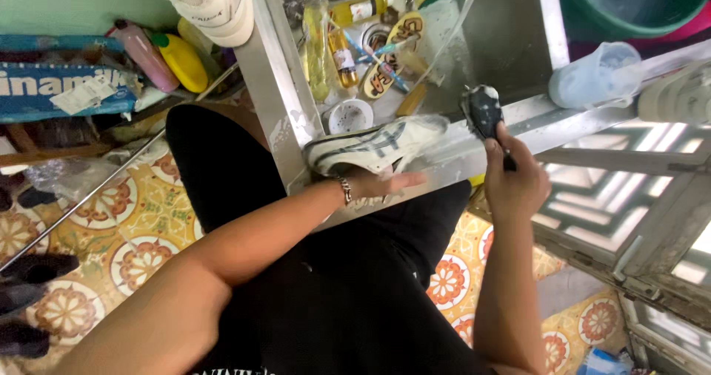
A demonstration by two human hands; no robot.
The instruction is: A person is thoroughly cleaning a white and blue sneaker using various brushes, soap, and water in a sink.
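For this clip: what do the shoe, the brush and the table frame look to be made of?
Shoe: pale smooth upper with dark stripes, likely leather or a synthetic; it looks wet, held by the left hand.
Brush: dark hard head, probably plastic, in the right hand; the bristles cannot be made out.
Table frame: dull grey bars with flat reflections, apparently aluminium or steel.

Open room lay between the white shoe and the dark brush on the metal worktop. Bottles, a small white cup and a clear plastic cup crowded the far side.
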